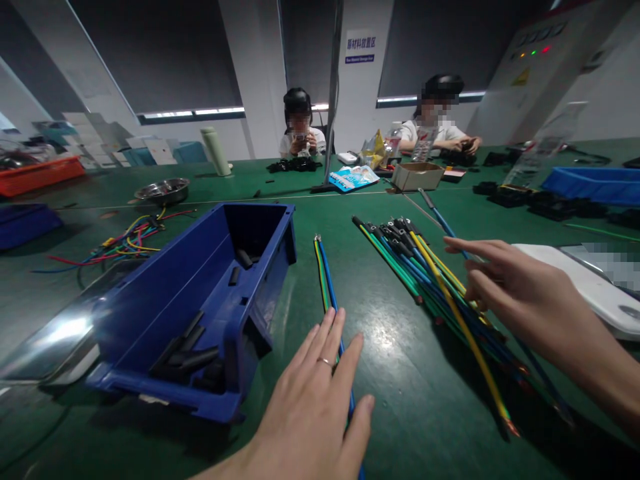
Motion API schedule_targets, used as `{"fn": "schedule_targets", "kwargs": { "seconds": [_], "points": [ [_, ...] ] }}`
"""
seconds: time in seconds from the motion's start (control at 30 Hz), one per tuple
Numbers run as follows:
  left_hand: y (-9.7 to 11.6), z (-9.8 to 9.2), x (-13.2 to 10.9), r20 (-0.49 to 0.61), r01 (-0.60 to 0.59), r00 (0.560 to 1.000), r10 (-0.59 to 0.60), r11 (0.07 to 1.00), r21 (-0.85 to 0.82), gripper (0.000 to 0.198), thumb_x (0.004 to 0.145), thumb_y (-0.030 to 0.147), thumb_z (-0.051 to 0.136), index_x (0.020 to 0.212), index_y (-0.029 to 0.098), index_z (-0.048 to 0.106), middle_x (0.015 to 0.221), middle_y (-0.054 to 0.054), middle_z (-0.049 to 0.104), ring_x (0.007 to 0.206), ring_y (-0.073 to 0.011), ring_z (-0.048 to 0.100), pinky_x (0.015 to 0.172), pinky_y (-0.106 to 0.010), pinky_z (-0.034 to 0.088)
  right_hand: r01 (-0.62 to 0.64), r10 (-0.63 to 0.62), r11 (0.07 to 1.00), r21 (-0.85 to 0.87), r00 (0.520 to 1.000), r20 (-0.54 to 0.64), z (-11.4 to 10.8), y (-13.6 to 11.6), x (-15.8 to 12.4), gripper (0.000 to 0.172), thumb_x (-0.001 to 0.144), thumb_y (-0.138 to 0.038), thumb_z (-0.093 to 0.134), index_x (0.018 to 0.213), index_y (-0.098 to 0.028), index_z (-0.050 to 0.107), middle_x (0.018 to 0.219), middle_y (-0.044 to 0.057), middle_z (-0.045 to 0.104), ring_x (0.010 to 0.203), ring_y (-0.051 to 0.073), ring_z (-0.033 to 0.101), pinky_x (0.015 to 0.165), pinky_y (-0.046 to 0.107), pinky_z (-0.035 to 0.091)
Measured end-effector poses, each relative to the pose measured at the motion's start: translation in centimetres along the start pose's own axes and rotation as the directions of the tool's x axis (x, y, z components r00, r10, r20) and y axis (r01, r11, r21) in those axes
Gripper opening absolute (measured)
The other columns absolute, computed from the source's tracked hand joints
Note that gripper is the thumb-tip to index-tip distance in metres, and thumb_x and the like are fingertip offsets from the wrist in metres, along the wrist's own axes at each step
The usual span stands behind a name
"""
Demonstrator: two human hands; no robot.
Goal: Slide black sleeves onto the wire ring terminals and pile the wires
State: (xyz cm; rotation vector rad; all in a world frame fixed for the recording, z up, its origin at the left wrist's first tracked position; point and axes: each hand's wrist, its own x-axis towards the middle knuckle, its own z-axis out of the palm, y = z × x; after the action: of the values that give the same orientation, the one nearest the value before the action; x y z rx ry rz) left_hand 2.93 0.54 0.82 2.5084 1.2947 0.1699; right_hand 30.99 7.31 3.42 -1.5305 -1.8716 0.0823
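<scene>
My left hand [317,390], a ring on one finger, lies flat with stretched fingers over two wires on the table. One is a yellow-green wire [321,273], the other a blue wire [327,270]; metal ring terminals show at their far ends. To the right, my right hand [525,283] has its fingers closed on another blue wire [445,223] with a dark sleeve at its far tip. That wire slants above a bundle of wires [415,267] in green, blue and yellow, many with black sleeves and ring terminals. Bare copper shows at several near ends.
A blue bin [170,300] with black sleeve pieces [195,357] stands left of my left hand. Beyond it are loose coloured wires [133,240] and a metal bowl [163,191]. A white device [575,280] lies by my right wrist. Two people sit across the table.
</scene>
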Motion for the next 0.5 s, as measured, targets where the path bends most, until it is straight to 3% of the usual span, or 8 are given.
{"fn": "schedule_targets", "kwargs": {
  "seconds": [0.07, 0.13, 0.17, 0.23, 0.3, 0.33, 0.4, 0.5],
  "points": [
    [0.0, 0.1, 0.0, -0.006, -0.002, 1.000, 0.002, 1.000, -0.007, 0.058, 0.092, 0.030, 0.045, 0.147, 0.012, 0.037, 0.157, -0.019, 0.008, 0.144, -0.0333, 0.008, 0.113, -0.056, 0.028, -0.064, 0.065, 0.996, 0.061, 0.998, -0.012, 0.0, -0.7, 0.0, 0.053, 0.084, -0.051, 0.051, 0.125, -0.020, 0.063, 0.087, 0.006, 0.066, 0.041, 0.011, 0.048, 0.036, 0.026, 0.038],
    [0.0, 0.0, 0.0, -0.015, -0.011, 1.000, 0.011, 1.000, -0.016, 0.057, 0.092, 0.028, 0.046, 0.146, 0.012, 0.038, 0.157, -0.019, 0.009, 0.144, -0.0331, 0.009, 0.114, -0.055, 0.028, -0.115, 0.116, 0.987, 0.110, 0.993, -0.005, 0.1, -1.2, 0.0, 0.059, 0.083, -0.055, 0.052, 0.129, -0.019, 0.060, 0.089, 0.007, 0.068, 0.041, 0.012, 0.052, 0.033, 0.026, 0.040],
    [0.1, -0.1, 0.1, -0.019, -0.013, 1.000, 0.013, 1.000, -0.023, 0.056, 0.092, 0.027, 0.046, 0.146, 0.012, 0.039, 0.157, -0.019, 0.010, 0.144, -0.0331, 0.009, 0.114, -0.055, 0.028, -0.103, 0.104, 0.989, 0.101, 0.995, -0.001, 0.2, -1.3, 0.1, 0.060, 0.084, -0.055, 0.051, 0.131, -0.018, 0.059, 0.094, 0.008, 0.069, 0.048, 0.015, 0.060, 0.037, 0.027, 0.046],
    [0.2, -0.3, 0.2, -0.025, -0.011, 1.000, 0.010, 0.999, -0.044, 0.055, 0.092, 0.027, 0.048, 0.145, 0.011, 0.041, 0.156, -0.020, 0.013, 0.144, -0.0334, 0.010, 0.114, -0.056, 0.028, -0.002, 0.002, 1.000, 0.020, 1.000, 0.023, 0.7, -0.7, 0.1, 0.059, 0.087, -0.054, 0.047, 0.134, -0.019, 0.056, 0.115, 0.011, 0.067, 0.081, 0.024, 0.071, 0.062, 0.035, 0.059],
    [0.3, -0.4, 0.2, -0.032, 0.003, 0.999, -0.005, 0.997, -0.072, 0.055, 0.091, 0.027, 0.051, 0.144, 0.011, 0.042, 0.156, -0.020, 0.015, 0.144, -0.0342, 0.010, 0.114, -0.056, 0.028, 0.123, -0.114, 0.988, -0.090, 0.988, 0.105, 1.5, 0.4, 0.1, 0.058, 0.089, -0.052, 0.042, 0.136, -0.020, 0.054, 0.137, 0.011, 0.055, 0.118, 0.030, 0.059, 0.097, 0.049, 0.050],
    [0.3, -0.4, 0.2, -0.031, 0.011, 0.999, -0.013, 0.996, -0.084, 0.056, 0.091, 0.028, 0.052, 0.144, 0.010, 0.042, 0.156, -0.021, 0.016, 0.144, -0.0345, 0.011, 0.114, -0.057, 0.028, 0.150, -0.127, 0.982, -0.112, 0.973, 0.192, 1.9, 1.1, 0.1, 0.057, 0.091, -0.050, 0.039, 0.139, -0.022, 0.051, 0.143, 0.011, 0.050, 0.126, 0.030, 0.053, 0.103, 0.050, 0.044],
    [0.3, -0.4, 0.1, -0.023, 0.022, 0.999, -0.025, 0.994, -0.104, 0.059, 0.091, 0.033, 0.053, 0.144, 0.009, 0.041, 0.156, -0.022, 0.015, 0.145, -0.0347, 0.010, 0.114, -0.057, 0.027, 0.170, -0.122, 0.976, -0.133, 0.943, 0.310, 2.7, 2.2, -0.1, 0.062, 0.092, -0.053, 0.036, 0.146, -0.023, 0.041, 0.154, 0.009, 0.035, 0.138, 0.029, 0.038, 0.111, 0.051, 0.033],
    [0.3, -0.3, -0.1, -0.027, 0.031, 0.999, -0.035, 0.988, -0.154, 0.065, 0.092, 0.044, 0.053, 0.145, 0.009, 0.039, 0.157, -0.022, 0.012, 0.145, -0.0346, 0.009, 0.115, -0.057, 0.024, 0.152, -0.090, 0.978, -0.141, 0.924, 0.373, 3.3, 2.9, -0.4, 0.067, 0.092, -0.060, 0.031, 0.150, -0.027, 0.034, 0.159, 0.005, 0.022, 0.143, 0.028, 0.025, 0.112, 0.051, 0.028]
  ]
}}
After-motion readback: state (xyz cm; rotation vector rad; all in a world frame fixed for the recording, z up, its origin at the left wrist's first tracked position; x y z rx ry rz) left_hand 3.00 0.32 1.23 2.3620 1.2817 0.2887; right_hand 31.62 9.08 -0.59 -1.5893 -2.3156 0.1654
